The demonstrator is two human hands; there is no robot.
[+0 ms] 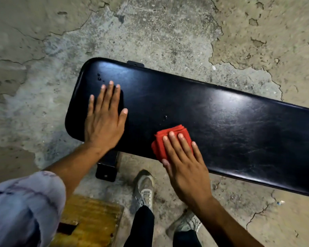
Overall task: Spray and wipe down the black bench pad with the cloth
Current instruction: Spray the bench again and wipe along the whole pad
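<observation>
The black bench pad (221, 120) runs from centre left to the right edge of the head view, glossy and scuffed, with a few small droplets near its left end and middle. My left hand (103, 120) lies flat on the pad's left end, fingers spread, holding nothing. A folded red cloth (165, 138) rests on the pad's near edge. My right hand (184, 163) presses flat on top of the cloth, fingers extended over it. No spray bottle is in view.
The bench's black metal foot (106, 168) stands below the pad's left end. A yellowish wooden box (89, 221) sits on the floor at the bottom left. My two shoes (144, 189) stand on cracked concrete floor (150, 32) by the bench.
</observation>
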